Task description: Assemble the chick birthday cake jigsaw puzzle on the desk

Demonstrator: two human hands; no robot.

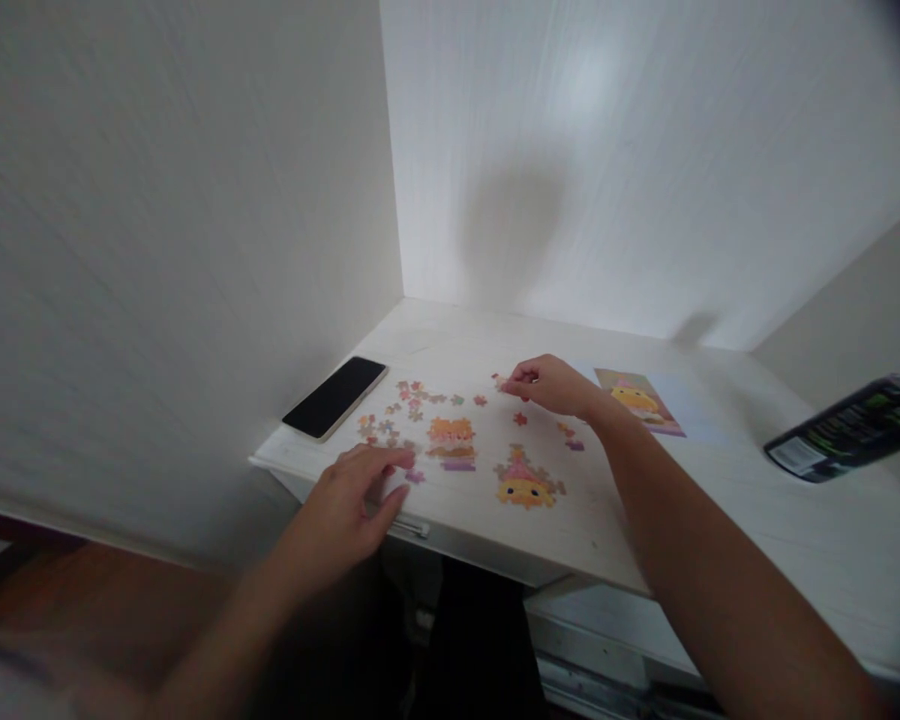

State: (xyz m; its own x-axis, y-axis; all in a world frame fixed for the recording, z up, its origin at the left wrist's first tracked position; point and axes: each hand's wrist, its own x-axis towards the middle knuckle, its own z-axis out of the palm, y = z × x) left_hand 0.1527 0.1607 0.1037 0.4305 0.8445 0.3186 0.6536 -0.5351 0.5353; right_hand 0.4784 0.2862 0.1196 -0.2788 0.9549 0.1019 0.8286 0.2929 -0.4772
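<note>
The right hand (551, 385) is reaching across the white desk (720, 500) to its far middle, fingers curled together and pinching at a small puzzle piece (499, 381) that is lying just to the left of the fingertips, touching them or very nearly (the frame is too soft to say whether the piece is actually lifted). The forearm is running diagonally from the near right, so the hand is pointing left and away, knuckles up.

The left hand (349, 500) is resting at the near left edge of the desk, palm down and fingers loosely spread, holding nothing that shows; its fingertips are lying just beside a scatter of loose pieces (390, 420) and a small purple piece (415, 476). This hand is the nearer one to that scatter, while the right is the nearer one to the lone pieces at the far middle.

Between the two hands, an orange assembled cluster (451, 441) is sitting on the desk, and a yellow assembled cluster (524, 484) is lying to its right, nearer the edge. A dark phone (335, 396) is lying face up at the far left, its long axis running diagonally. The reference picture (641, 402) is lying flat just right of the right wrist, and a dark packet (851, 428) is showing at the far right.
</note>
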